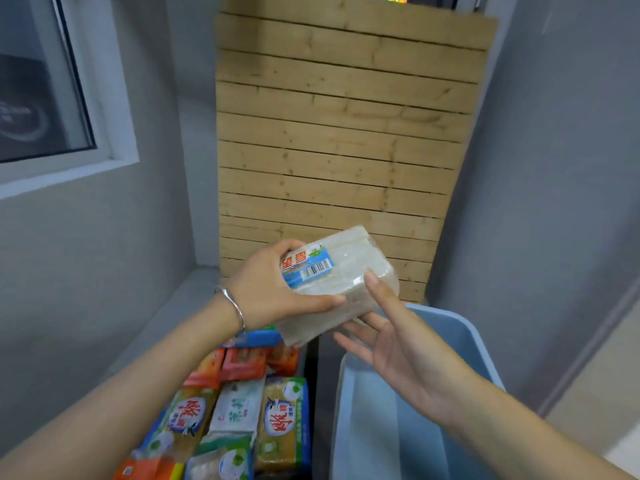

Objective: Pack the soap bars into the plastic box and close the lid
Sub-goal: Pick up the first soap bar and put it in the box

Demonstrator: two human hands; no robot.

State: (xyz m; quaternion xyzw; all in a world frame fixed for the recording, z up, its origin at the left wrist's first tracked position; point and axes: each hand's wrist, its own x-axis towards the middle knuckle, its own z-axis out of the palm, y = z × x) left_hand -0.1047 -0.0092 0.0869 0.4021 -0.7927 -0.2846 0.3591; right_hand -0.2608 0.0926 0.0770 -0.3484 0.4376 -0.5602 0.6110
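My left hand [273,289] grips a clear-wrapped pack of white soap bars [349,268] with a blue and red label, held up in the air above the floor. My right hand [391,344] is spread just under and beside the pack, thumb touching its right edge, fingers apart. Below the right hand stands the pale blue plastic box [464,334], open, its inside showing no soap. Several more wrapped soap packs [242,407] in orange, green, white and blue wrappers lie in a heap at the bottom left of the box.
A wooden slatted panel [346,133] leans against the grey wall straight ahead. A window [45,91] sits in the left wall. A silver bracelet [235,306] is on my left wrist. The floor is narrow between grey walls.
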